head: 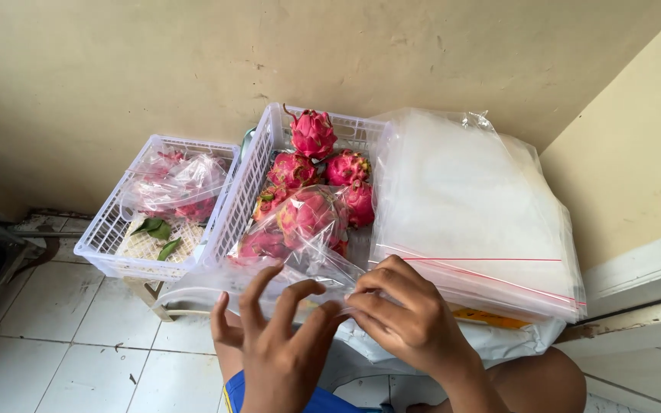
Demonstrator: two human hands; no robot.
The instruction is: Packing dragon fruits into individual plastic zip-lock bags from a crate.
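Observation:
A clear zip bag point(305, 229) holding a pink dragon fruit lies across the front of the middle white basket point(248, 183). My left hand point(277, 336) and my right hand point(407, 313) pinch the bag's near edge between fingertips, side by side, close to my lap. Several loose pink dragon fruits point(314, 134) sit piled in that basket behind the bag.
A second white basket point(109, 237) on the left holds a bagged dragon fruit point(177, 183) and green leaves. A thick stack of empty clear zip bags point(472, 214) lies at the right. Beige walls rise behind and right; white tiled floor point(55, 321) lies at left.

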